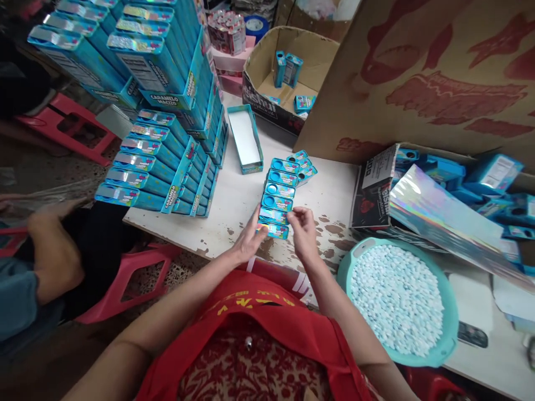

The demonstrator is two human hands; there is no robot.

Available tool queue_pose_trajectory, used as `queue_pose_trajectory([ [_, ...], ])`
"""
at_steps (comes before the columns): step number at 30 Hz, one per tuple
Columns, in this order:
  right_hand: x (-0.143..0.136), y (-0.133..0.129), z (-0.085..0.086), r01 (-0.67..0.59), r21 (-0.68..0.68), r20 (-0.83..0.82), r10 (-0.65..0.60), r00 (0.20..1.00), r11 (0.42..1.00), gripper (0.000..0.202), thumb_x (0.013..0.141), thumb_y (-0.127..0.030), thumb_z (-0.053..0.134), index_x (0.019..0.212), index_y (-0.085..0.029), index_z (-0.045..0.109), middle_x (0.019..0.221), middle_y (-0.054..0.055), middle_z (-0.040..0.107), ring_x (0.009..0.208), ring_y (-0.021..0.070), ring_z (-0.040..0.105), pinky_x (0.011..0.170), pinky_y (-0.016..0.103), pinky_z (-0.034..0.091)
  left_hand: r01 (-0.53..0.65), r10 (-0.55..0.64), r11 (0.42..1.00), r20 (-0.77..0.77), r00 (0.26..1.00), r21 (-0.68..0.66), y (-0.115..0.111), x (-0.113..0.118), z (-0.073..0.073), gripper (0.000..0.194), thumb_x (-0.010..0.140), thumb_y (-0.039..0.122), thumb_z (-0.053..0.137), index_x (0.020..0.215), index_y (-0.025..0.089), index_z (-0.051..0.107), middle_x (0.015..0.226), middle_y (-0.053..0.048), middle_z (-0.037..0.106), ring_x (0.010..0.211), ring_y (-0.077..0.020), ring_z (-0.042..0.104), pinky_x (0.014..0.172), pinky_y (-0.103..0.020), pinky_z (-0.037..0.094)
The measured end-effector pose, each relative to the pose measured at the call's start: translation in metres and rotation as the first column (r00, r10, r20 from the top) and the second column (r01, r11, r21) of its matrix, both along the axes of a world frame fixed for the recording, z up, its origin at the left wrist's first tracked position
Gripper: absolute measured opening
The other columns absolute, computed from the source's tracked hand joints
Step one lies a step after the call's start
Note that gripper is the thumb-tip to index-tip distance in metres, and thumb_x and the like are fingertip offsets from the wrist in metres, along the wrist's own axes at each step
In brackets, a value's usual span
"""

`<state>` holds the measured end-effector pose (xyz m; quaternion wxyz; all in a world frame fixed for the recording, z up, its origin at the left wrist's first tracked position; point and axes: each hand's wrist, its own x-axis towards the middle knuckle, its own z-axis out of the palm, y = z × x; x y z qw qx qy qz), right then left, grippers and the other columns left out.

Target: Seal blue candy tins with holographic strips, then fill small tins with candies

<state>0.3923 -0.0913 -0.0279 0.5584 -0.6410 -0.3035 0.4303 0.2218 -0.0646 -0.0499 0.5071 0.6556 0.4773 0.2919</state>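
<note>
A row of small blue candy boxes (pixel 279 190) stands on the table in front of me. The farther ones show round holes in their tops, while the two nearest carry shiny strips. My left hand (pixel 249 238) grips the near end of the row, its thumb on the nearest box. At the right end of the second-nearest box, my right hand (pixel 303 227) has its fingers pinched together; what is between them, if anything, is too small to make out. Several more candy boxes (pixel 306 167) with holes lie just behind the row.
An open blue tray box (pixel 246 139) lies behind. Stacked filled trays (pixel 167 150) rise at left. Cardboard boxes (pixel 267 106) (pixel 371 189) hold loose candy boxes. A holographic sheet (pixel 443 211) and a green basin (pixel 349 262) of pale candies are at right. A person's arm (pixel 54 256) is at left.
</note>
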Motion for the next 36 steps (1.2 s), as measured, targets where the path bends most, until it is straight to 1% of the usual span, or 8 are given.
queue_pose_trajectory([
  [3, 0.034, -0.032, -0.007, 0.020, -0.057, -0.005, -0.020, 1.000, 0.998, 0.034, 0.077, -0.049, 0.058, 0.098, -0.022, 0.051, 0.099, 0.002, 0.058, 0.080, 0.0138, 0.057, 0.076, 0.033, 0.047, 0.061, -0.050, 0.996, -0.163, 0.985, 0.059, -0.021, -0.017, -0.011, 0.092, 0.077, 0.079, 0.020, 0.141, 0.015, 0.029, 0.148, -0.018, 0.027, 0.138, -0.0320, 0.021, 0.110, -0.048, 0.023],
  [7, 0.062, -0.098, -0.018, -0.006, -0.173, 0.364, 0.070, 0.929, 0.985, 0.026, 0.083, -0.044, 0.057, 0.093, -0.020, 0.058, 0.089, 0.003, 0.060, 0.082, 0.0170, 0.057, 0.078, 0.035, 0.047, 0.048, 0.005, 0.988, -0.340, 0.940, 0.147, -0.045, -0.034, -0.014, 0.063, 0.085, 0.066, 0.033, 0.115, 0.016, 0.056, 0.114, -0.014, 0.058, 0.111, -0.0247, 0.052, 0.099, -0.041, 0.038],
  [9, 0.060, -0.126, -0.024, -0.088, -0.177, 0.544, 0.172, 0.821, 0.980, 0.022, 0.087, -0.040, 0.053, 0.093, -0.020, 0.061, 0.089, 0.005, 0.060, 0.085, 0.0190, 0.056, 0.078, 0.036, 0.046, 0.287, -0.237, 0.955, -0.393, 0.889, 0.074, -0.053, -0.022, -0.012, 0.039, 0.089, 0.050, 0.042, 0.100, 0.019, 0.063, 0.100, -0.008, 0.064, 0.100, -0.0201, 0.057, 0.094, -0.035, 0.041],
  [12, 0.047, -0.149, -0.036, -0.221, -0.193, 0.763, 0.288, 0.579, 0.956, 0.022, 0.090, -0.033, 0.049, 0.100, -0.021, 0.064, 0.093, 0.008, 0.061, 0.088, 0.0214, 0.053, 0.079, 0.037, 0.044, 0.639, -0.600, 0.766, -0.427, 0.677, -0.064, -0.057, 0.019, -0.013, 0.028, 0.087, 0.039, 0.050, 0.102, 0.021, 0.064, 0.106, -0.008, 0.066, 0.105, -0.0214, 0.056, 0.092, -0.032, 0.040],
  [15, 0.035, -0.155, -0.049, -0.285, -0.306, 0.864, 0.391, 0.319, 0.909, 0.025, 0.091, -0.028, 0.047, 0.108, -0.023, 0.065, 0.095, 0.009, 0.062, 0.085, 0.0228, 0.050, 0.073, 0.037, 0.041, 0.672, -0.695, 0.688, -0.513, 0.503, -0.274, -0.052, 0.058, -0.020, 0.027, 0.088, 0.033, 0.045, 0.090, 0.019, 0.068, 0.094, -0.009, 0.069, 0.093, -0.0222, 0.061, 0.080, -0.030, 0.043],
  [19, 0.034, -0.156, -0.058, -0.300, -0.384, 0.889, 0.437, 0.135, 0.873, 0.028, 0.091, -0.023, 0.047, 0.114, -0.024, 0.063, 0.100, 0.009, 0.064, 0.089, 0.0241, 0.049, 0.072, 0.036, 0.037, 0.616, -0.691, 0.704, -0.543, 0.478, -0.353, -0.046, 0.073, -0.031, 0.027, 0.085, 0.030, 0.045, 0.083, 0.020, 0.069, 0.087, -0.007, 0.071, 0.085, -0.0208, 0.062, 0.070, -0.027, 0.042],
  [26, 0.036, -0.157, -0.060, -0.380, -0.358, 0.913, 0.405, 0.049, 0.853, 0.027, 0.092, -0.024, 0.048, 0.114, -0.022, 0.062, 0.109, 0.008, 0.065, 0.095, 0.0235, 0.051, 0.078, 0.036, 0.037, 0.602, -0.703, 0.705, -0.482, 0.523, -0.375, -0.044, 0.066, -0.037, 0.026, 0.082, 0.030, 0.045, 0.085, 0.021, 0.069, 0.086, -0.006, 0.070, 0.082, -0.0203, 0.061, 0.067, -0.026, 0.041],
  [36, 0.036, -0.162, -0.082, -0.373, -0.391, 0.888, 0.451, 0.087, 0.841, 0.036, 0.093, -0.026, 0.043, 0.127, -0.019, 0.054, 0.126, 0.013, 0.058, 0.111, 0.0264, 0.052, 0.090, 0.041, 0.040, 0.588, -0.715, 0.699, -0.429, 0.553, -0.408, -0.040, 0.069, -0.043, 0.025, 0.079, 0.027, 0.048, 0.081, 0.018, 0.071, 0.080, -0.004, 0.069, 0.075, -0.0174, 0.059, 0.064, -0.024, 0.040],
])
